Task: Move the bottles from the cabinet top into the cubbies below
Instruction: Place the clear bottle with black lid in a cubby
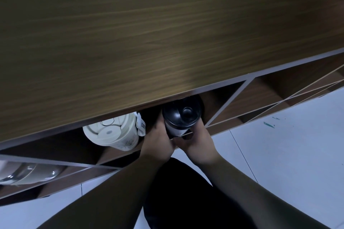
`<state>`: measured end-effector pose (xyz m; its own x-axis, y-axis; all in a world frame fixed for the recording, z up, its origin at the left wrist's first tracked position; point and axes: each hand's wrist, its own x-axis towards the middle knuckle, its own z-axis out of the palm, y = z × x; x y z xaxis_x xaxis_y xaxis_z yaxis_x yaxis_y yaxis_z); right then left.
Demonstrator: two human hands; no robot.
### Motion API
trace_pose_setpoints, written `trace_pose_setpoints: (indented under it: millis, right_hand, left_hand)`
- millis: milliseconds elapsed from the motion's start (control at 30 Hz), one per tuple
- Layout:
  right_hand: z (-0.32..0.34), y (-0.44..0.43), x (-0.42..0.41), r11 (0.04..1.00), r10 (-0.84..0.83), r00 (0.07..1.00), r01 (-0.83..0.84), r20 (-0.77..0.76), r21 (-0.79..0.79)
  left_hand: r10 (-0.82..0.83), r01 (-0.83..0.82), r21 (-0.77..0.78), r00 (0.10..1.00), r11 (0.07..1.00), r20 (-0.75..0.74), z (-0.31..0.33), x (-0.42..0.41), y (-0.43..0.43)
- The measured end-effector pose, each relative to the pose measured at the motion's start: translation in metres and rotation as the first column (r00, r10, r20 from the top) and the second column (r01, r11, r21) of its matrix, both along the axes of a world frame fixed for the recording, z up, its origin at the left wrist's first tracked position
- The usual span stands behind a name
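Note:
A black-lidded shaker bottle point(181, 115) stands upright at the mouth of a cubby, just under the front edge of the wooden cabinet top point(149, 33). My left hand point(158, 141) wraps its left side and my right hand point(197, 141) wraps its right side, both low on its body. Left of it in the same cubby stands a cream bottle point(113, 134) with a round lid and a small white tag. The bare cabinet top fills the upper view, blurred.
More cubbies point(260, 98) with thin pale frames run to the right. A lower left cubby holds a rounded grey-white object point(31, 173), partly cut off. Below lies pale tiled floor point(288, 154) with a few green specks. My dark trousers point(182, 191) show between my forearms.

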<state>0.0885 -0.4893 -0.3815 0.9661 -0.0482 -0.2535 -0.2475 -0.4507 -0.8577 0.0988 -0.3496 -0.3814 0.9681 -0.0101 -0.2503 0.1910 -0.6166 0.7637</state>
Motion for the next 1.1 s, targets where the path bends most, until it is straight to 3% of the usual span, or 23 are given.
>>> trace_pose_setpoints:
  millis: [233, 533, 933, 1100]
  right_hand:
    - [-0.005, -0.007, -0.004, 0.999, 0.010, 0.999, -0.009, 0.036, -0.033]
    - [0.001, -0.013, -0.008, 0.994, 0.022, 0.999, -0.025, 0.029, 0.104]
    - [0.058, -0.007, -0.011, 0.955, -0.061, 0.994, 0.033, 0.087, 0.295]
    - [0.063, 0.001, -0.001, 0.976, -0.033, 0.993, 0.008, 0.113, 0.218]
  left_hand:
    - [0.019, -0.021, -0.059, 0.999, 0.998, -0.030, -0.003, -0.001, 0.001]
    - [-0.029, 0.027, -0.110, 0.999, 0.994, -0.018, -0.003, -0.006, 0.006]
    - [0.071, -0.046, -0.218, 0.992, 0.975, 0.108, 0.017, -0.018, -0.001]
    - [0.048, -0.024, -0.197, 0.992, 0.980, 0.114, 0.017, -0.012, 0.001]
